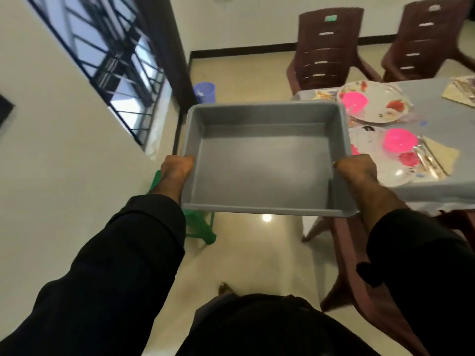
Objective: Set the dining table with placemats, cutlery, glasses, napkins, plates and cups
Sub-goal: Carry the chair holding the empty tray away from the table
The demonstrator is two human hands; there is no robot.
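I carry an empty grey plastic tub (pixel 262 160) in front of me, above the floor. My left hand (pixel 177 167) grips its left rim and my right hand (pixel 356 168) grips its right rim. To the right stands the dining table (pixel 434 191) under a grey cloth. On it lie a patterned plate (pixel 377 104) with a pink cup (pixel 354 102), a second plate (pixel 395 173) with another pink cup (pixel 399 143), cutlery (pixel 426 156) on a beige napkin (pixel 442 152), and a further napkin (pixel 461 92) at the far right.
Two brown plastic chairs (pixel 329 47) (pixel 431 37) stand behind the table, a third (pixel 341 253) at its near side. A green stool (pixel 200 227) sits under the tub, a purple bin (pixel 204 92) by the wall, a barred window (pixel 108 60) on the left.
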